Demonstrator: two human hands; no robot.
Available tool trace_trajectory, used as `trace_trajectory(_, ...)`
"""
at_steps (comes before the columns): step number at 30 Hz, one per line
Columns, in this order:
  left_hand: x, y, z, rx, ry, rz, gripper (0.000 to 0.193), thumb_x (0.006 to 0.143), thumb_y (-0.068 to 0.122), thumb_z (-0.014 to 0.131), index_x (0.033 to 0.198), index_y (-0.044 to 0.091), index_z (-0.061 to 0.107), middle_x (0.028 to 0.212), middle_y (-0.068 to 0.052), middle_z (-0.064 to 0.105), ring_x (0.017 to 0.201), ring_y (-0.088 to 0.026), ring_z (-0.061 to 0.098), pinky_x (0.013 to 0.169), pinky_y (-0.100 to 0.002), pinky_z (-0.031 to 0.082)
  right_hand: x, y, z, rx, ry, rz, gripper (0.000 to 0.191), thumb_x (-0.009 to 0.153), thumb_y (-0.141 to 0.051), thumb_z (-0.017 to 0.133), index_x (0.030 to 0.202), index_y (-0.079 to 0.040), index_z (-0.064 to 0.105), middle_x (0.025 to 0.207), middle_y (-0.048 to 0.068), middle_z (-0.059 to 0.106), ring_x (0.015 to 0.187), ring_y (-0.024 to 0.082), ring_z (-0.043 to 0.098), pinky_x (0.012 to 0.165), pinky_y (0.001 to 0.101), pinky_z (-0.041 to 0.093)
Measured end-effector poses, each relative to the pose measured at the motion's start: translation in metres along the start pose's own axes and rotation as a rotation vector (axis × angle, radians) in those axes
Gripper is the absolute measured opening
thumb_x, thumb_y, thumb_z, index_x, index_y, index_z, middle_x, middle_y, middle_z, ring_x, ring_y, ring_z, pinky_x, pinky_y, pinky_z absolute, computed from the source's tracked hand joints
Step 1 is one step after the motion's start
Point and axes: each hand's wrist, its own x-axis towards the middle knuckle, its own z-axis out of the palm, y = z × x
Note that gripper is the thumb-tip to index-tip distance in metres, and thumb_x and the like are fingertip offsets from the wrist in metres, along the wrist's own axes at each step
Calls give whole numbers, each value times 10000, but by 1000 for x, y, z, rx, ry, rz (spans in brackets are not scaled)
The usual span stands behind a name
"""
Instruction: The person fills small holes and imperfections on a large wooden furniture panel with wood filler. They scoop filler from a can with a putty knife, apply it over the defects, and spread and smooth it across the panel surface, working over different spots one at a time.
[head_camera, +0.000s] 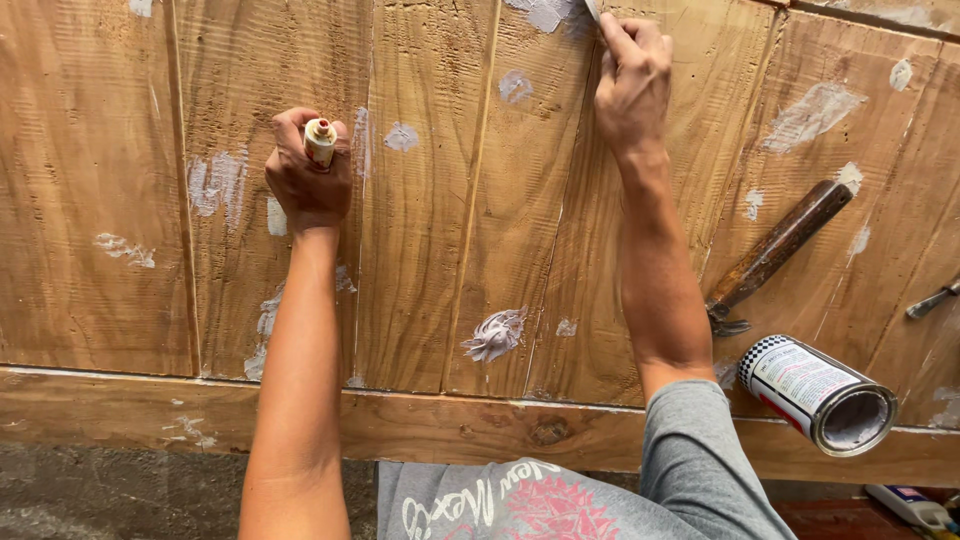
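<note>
My left hand (308, 180) is closed around a small cream tube with a red tip (320, 140), held over a wooden plank panel (90, 200) that lies flat. My right hand (633, 85) reaches to the far edge of the panel and pinches a thin flat blade (593, 10), of which only the tip shows at the frame's top. A white smear of filler (545, 12) lies just left of that blade. Several whitish filler patches dot the planks, and a fresh swirled blob of filler (495, 335) sits between my forearms.
A hammer with a dark wooden handle (775, 250) lies on the planks right of my right arm. An open tin can (820, 392) lies on its side near the panel's front right edge. A metal tool end (932, 300) shows at the right border. Grey ground (100, 490) lies below.
</note>
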Motion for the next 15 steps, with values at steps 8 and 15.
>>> trace_trajectory(8, 0, 1, 1, -26, 2, 8, 322, 1076, 329, 722, 1170, 77, 544, 943, -156, 719, 860, -383, 753, 745, -465, 581, -22, -34, -8, 16, -157, -71, 380, 962, 61, 617, 1307, -44, 739, 1146, 128, 643, 1043, 275, 541, 910, 384, 504)
trace_trajectory(15, 1, 6, -1, -4, 10, 28, 322, 1093, 354, 701, 1172, 84, 545, 938, -136, 718, 852, -347, 766, 737, -438, 592, 0, -19, -1, -6, -119, 18, 294, 1051, 42, 607, 1291, -53, 748, 1031, 95, 655, 953, 250, 534, 812, 363, 481)
